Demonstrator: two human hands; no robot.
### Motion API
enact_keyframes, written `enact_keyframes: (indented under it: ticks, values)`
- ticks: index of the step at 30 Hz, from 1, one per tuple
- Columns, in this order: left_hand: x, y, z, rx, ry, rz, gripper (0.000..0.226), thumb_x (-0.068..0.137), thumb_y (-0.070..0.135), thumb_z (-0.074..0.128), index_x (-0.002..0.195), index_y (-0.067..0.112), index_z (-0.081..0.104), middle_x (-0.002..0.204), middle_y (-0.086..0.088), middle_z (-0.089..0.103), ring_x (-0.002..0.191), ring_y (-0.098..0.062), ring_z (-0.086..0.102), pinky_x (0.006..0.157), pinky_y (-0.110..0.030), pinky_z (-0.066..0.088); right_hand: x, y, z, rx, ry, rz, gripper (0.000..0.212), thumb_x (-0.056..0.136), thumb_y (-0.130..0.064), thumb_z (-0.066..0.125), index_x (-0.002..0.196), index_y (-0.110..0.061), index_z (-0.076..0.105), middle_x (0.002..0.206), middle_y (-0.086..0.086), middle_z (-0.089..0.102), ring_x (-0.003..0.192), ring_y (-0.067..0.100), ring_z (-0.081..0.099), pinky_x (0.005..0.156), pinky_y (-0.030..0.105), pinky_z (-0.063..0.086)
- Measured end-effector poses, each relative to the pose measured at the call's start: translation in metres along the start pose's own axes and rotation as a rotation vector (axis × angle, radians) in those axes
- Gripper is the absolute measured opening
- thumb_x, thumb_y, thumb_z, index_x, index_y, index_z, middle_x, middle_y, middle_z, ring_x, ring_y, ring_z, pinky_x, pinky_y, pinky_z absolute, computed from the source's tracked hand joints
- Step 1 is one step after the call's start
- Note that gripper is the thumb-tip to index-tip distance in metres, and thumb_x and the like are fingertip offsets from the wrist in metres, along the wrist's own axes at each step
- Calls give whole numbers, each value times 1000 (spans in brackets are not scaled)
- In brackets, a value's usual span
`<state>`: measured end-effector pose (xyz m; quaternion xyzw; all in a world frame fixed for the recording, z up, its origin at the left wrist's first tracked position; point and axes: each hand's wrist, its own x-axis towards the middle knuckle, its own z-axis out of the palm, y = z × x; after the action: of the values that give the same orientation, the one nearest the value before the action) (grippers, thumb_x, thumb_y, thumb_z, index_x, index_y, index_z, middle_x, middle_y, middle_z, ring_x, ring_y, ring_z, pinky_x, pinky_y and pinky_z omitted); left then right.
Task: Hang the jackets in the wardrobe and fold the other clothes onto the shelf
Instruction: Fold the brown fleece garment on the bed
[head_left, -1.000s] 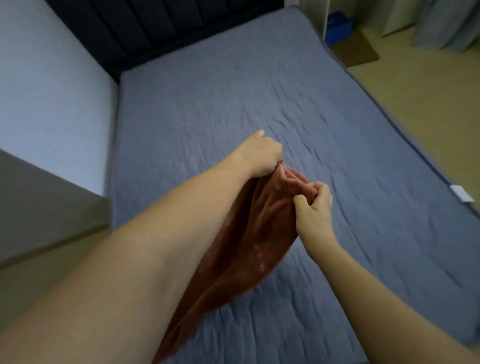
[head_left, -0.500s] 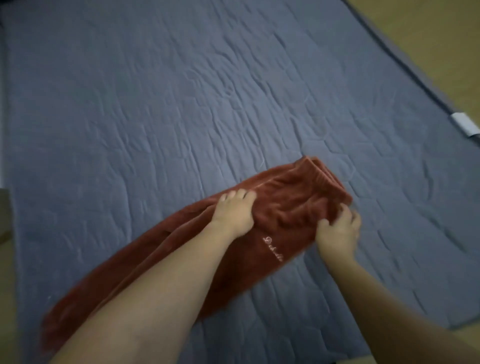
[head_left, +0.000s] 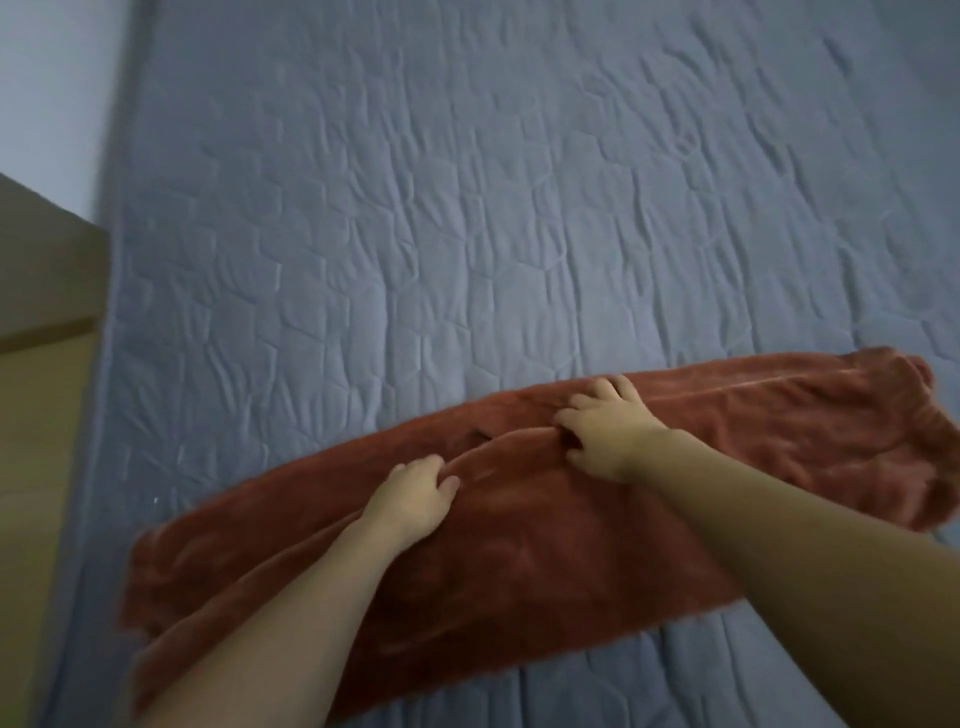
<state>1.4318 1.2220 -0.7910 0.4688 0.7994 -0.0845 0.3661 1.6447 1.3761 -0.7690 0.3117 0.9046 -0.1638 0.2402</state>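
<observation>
**Rust-red fleece flat on the bed, both hands on it**

Rust-red plush garment (head_left: 545, 519) lies stretched across the blue quilted bed cover (head_left: 415, 208), long axis running from below-left of the hands to well past the right hand's fingertips on the far right. Looks like trousers or similar, can't tell for sure; frame is a bit blurred.

Left hand (head_left: 415, 499) rests on the fabric w/ fingers curled, pinching a raised fold that runs up-right from its fingertips. Right hand (head_left: 605, 436) sits just beyond that fold, fingers spread and bent, tips digging into the cloth at a small dark gap; whether it truly grips or only presses I can't tell. Fold ridge lies between the two hands. Most of the garment's bulk is under and behind both wrists, toward the person.

Left of the bed: a tan floor strip (head_left: 36, 415) and pale wall (head_left: 47, 78).
</observation>
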Motion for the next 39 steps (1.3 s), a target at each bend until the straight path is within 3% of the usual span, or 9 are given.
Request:
enact_keyframes:
  ticks: [6, 10, 14, 19, 23, 28, 31, 37, 39]
  values:
    - [11, -6, -30, -2, 420, 219, 29, 98, 53, 37, 102, 26, 46, 91, -6, 69, 88, -33, 65, 68, -37, 44, 35, 6, -44, -322, 37, 115, 30, 97, -28, 36, 117, -27, 58, 122, -6, 60, 120, 24, 38, 102, 41, 23]
    - [22, -35, -44, -42, -42, 101, 47, 83, 61, 53, 118, 29, 46, 115, 3, 64, 105, -22, 62, 83, -33, 46, 44, 6, -45, -326, 50, 272, 37, 94, -25, 38, 131, -23, 45, 134, 1, 46, 125, 26, 35, 108, 48, 19]
    - [-6, -107, -23, -44, -122, -52, 22, 79, 45, 55, 90, 27, 50, 103, 2, 66, 98, -22, 62, 81, -31, 46, 26, -49, -4, -92, 230, 391, 70, 87, -25, 47, 150, -18, 18, 155, 10, 14, 141, 33, 14, 113, 54, 2]
    - [-42, -188, -28, 12, -266, -201, 25, 74, 36, 52, 95, 25, 61, 107, -1, 66, 96, -21, 63, 85, -32, 50, 0, -192, 35, 131, 292, 83, 81, 62, -32, 73, 138, -17, 51, 140, 12, 50, 127, 35, 48, 106, 59, 30]
    - [-39, -228, -53, 174, 91, -185, 26, 83, 33, 48, 106, 24, 54, 113, -9, 65, 104, -31, 62, 83, -35, 47, -9, -301, 56, 145, 122, -154, 79, 49, -55, 76, 121, -26, 67, 123, 5, 65, 108, 29, 64, 94, 57, 45]
    - [-46, -292, -68, -170, -79, -176, 48, 68, 52, 62, 105, 33, 39, 104, 2, 60, 94, -22, 61, 85, -35, 50, 13, -358, 77, 140, -36, -146, 91, 85, -35, 55, 152, -30, -6, 161, 6, -9, 147, 32, -4, 109, 62, -11]
    - [-65, -322, -53, -64, -222, -60, 40, 62, 50, 64, 89, 29, 44, 97, 6, 52, 96, -18, 56, 78, -29, 44, 26, -359, 77, 125, -12, -39, 86, 91, -30, 49, 151, -30, -13, 159, 3, -19, 147, 30, -12, 111, 60, -9]
    - [-62, -330, -62, -710, 62, -156, 14, 76, 24, 58, 67, 13, 59, 60, 4, 59, 55, -13, 53, 54, -26, 39, 29, -363, 79, 93, -27, 41, 85, 92, -24, 45, 150, -31, -17, 158, 0, -23, 147, 27, -14, 113, 58, -3]
    - [-57, -343, -75, -561, 230, -240, 21, 74, 30, 63, 68, 16, 49, 60, 8, 55, 56, -11, 50, 50, -26, 35, 30, -370, 81, 94, -15, 87, 93, 89, -24, 50, 148, -30, -21, 157, 0, -27, 146, 28, -16, 113, 59, -3]
